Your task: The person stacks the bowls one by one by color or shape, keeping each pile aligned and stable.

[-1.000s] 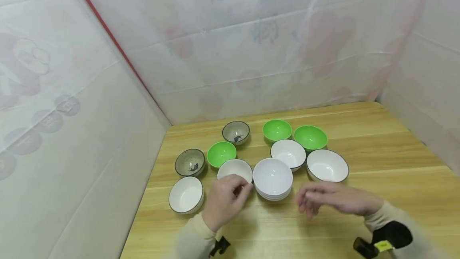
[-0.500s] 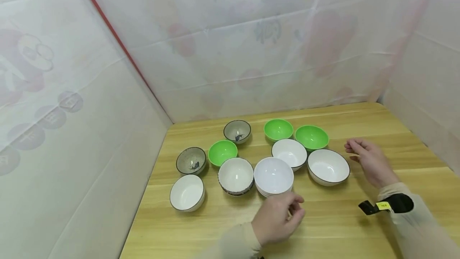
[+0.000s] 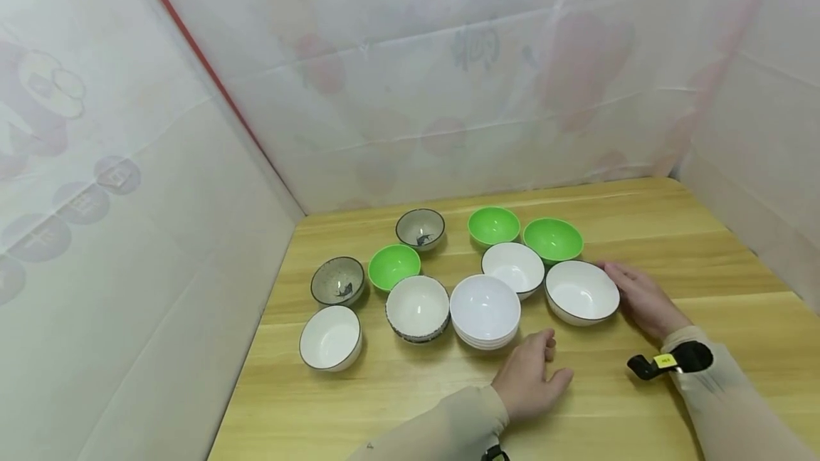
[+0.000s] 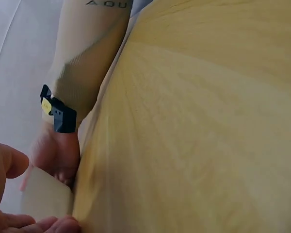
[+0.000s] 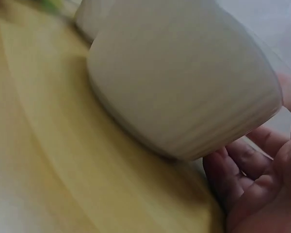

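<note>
My right hand point(image 3: 647, 304) lies against the right side of a white bowl point(image 3: 583, 294) with a dark rim. In the right wrist view, its loosely bent fingers point(image 5: 242, 165) are at the side of this white bowl point(image 5: 179, 77). My left hand point(image 3: 530, 377) is over the table in front of the bowl, fingers and thumb spread apart, nothing in its grasp. Just left of it stands a stack of plain white bowls point(image 3: 485, 310). In the left wrist view, the bowl point(image 4: 46, 194) appears between the left hand's fingers point(image 4: 36, 225) and the right hand.
Beside the stack is a white bowl with a patterned outside point(image 3: 418, 310). A dark-rimmed white bowl point(image 3: 330, 338), two grey bowls point(image 3: 419, 228) and three green bowls point(image 3: 493, 226) stand around. Another white bowl point(image 3: 514, 267) touches the group at right. The wooden table point(image 3: 705, 247) meets draped walls.
My left hand has moved right, from the patterned bowl past the stack. My right hand has swung outward round the right white bowl and come in against its side. The bowls keep their places.
</note>
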A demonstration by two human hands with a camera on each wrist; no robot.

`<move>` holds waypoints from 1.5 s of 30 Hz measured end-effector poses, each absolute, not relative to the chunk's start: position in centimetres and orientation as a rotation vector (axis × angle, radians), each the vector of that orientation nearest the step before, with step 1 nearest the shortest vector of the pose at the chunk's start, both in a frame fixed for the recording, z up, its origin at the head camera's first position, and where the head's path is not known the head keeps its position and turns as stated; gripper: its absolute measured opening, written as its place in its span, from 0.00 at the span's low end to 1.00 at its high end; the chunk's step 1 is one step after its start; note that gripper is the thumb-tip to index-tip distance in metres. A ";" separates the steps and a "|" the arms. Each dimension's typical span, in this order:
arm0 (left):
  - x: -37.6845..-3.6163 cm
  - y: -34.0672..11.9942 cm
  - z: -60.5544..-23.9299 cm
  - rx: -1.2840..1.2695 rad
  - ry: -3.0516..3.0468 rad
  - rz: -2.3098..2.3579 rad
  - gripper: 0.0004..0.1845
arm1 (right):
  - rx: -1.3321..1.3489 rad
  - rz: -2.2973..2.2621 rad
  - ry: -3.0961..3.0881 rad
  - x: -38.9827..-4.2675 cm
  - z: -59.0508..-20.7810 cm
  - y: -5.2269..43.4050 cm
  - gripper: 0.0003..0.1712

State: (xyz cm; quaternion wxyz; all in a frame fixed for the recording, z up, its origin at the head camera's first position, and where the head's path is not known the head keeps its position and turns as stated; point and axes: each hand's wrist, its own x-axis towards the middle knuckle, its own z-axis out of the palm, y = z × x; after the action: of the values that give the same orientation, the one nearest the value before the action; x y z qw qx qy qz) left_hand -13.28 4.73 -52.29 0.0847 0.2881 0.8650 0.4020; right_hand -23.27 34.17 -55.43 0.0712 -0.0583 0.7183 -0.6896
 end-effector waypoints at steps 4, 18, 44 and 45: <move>-13.7 5.2 -52.9 0.742 2.511 1.305 0.34 | -0.163 -1.951 2.275 -23.3 -55.4 34.2 0.34; -14.4 5.5 -53.3 0.714 2.515 1.253 0.44 | -0.143 -1.808 2.424 -22.8 -55.4 33.7 0.37; -14.0 4.8 -53.8 0.677 2.463 1.339 0.45 | -0.089 -1.543 2.645 -22.0 -54.9 29.7 0.39; -14.0 4.8 -53.7 0.666 2.453 1.354 0.45 | -0.084 -1.547 2.643 -22.1 -54.8 29.6 0.39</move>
State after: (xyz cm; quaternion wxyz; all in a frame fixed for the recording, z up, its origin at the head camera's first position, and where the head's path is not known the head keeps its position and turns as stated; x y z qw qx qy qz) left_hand -14.00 4.80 -53.74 0.1304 0.2292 0.8446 0.4660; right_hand -22.09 29.56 -54.84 0.0389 -0.0274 0.8621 -0.5045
